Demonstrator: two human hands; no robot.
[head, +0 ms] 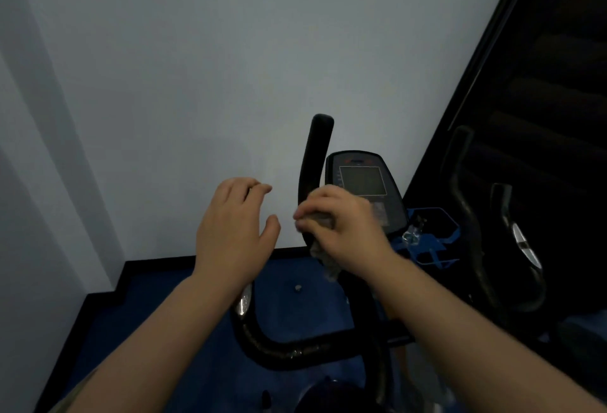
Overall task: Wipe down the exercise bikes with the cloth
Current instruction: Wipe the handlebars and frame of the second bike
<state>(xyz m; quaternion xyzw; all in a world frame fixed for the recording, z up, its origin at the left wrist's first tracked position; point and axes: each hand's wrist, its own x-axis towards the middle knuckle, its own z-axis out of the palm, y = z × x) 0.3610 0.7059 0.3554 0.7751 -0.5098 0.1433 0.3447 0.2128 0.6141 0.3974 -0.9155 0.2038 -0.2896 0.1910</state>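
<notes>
Two bikes (328, 340) (512, 248) — one cloth (325, 255).

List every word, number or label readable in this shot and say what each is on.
None can be read.
Console: reddish marks above the dark screen, too blurred to read.
Console: a pale sticker below the screen, too blurred.
Floor: blue line markings, shapes only, no legible letters.

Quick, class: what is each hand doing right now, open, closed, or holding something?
Left hand: open, fingers relaxed, holding nothing.
Right hand: closed round the cloth, pressing it against the bike's upright handlebar.
</notes>
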